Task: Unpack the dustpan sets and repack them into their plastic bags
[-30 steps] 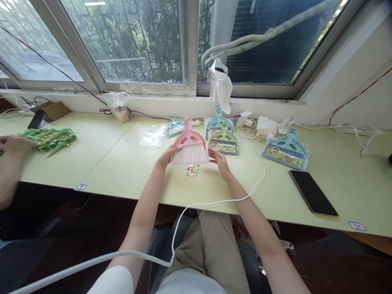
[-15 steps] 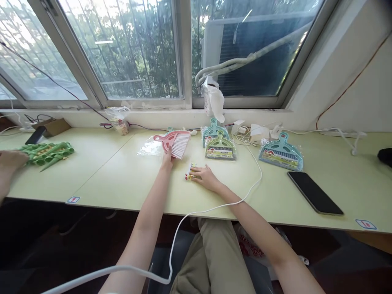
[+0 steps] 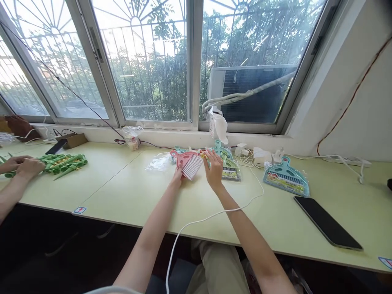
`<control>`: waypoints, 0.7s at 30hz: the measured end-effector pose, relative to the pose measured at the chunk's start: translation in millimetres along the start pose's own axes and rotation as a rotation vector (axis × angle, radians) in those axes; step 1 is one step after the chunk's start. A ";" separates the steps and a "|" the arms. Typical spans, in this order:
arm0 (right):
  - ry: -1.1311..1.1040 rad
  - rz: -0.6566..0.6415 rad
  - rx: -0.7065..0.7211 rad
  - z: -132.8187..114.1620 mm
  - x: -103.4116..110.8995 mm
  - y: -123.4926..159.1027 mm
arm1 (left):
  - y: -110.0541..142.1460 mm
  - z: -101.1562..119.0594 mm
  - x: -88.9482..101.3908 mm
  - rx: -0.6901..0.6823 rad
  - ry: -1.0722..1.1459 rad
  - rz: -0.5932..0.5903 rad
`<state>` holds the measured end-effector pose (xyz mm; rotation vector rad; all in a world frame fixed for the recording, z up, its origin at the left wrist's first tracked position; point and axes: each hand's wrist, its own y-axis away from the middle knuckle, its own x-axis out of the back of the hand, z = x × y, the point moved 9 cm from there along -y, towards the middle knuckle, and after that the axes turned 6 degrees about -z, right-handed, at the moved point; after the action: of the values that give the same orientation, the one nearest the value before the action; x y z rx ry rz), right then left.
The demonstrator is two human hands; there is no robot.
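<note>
A pink dustpan (image 3: 181,157) with a white-bristled brush (image 3: 192,166) set in it is held up over the table, and my left hand (image 3: 178,177) grips its lower side. My right hand (image 3: 214,169) is raised at the dustpan's right, fingers closed on a small colourful printed card (image 3: 203,154), mostly hidden behind them. Beyond that hand, partly covered by it, stand a green bagged dustpan set (image 3: 230,172) and a blue dustpan (image 3: 218,146). Part of another blue piece (image 3: 174,158) shows behind the pink dustpan.
Clear plastic wrap (image 3: 157,162) lies left of the pink dustpan. Rightward are a bagged blue dustpan set (image 3: 286,176) and a phone (image 3: 327,222). A white cable (image 3: 211,216) crosses my right forearm. At far left, another person's hands (image 3: 26,166) touch green cone-shaped pieces (image 3: 65,164).
My right hand has lifted the printed card from the table up to the dustpan's right side. My left hand still holds the dustpan. The camera view has tilted up.
</note>
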<state>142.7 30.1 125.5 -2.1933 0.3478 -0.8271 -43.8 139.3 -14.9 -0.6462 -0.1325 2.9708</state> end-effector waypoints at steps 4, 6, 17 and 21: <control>0.286 -0.130 0.027 4.5 -46.0 22.4 | 9.7 -2.4 -2.3 0.059 -0.012 0.068; 0.325 -0.295 0.000 20.5 -77.1 35.2 | 13.6 -4.5 -10.6 0.088 -0.023 0.018; 0.366 -0.397 -0.215 60.2 -89.8 47.5 | 19.3 -5.1 -31.8 0.061 -0.049 -0.098; 0.385 -0.376 -0.206 54.8 -89.3 49.6 | 24.0 3.2 -33.8 0.029 -0.067 -0.098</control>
<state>111.8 69.5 20.9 -2.3184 0.2135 -1.4879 -16.3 111.4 -0.7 -0.5220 -0.1218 2.8954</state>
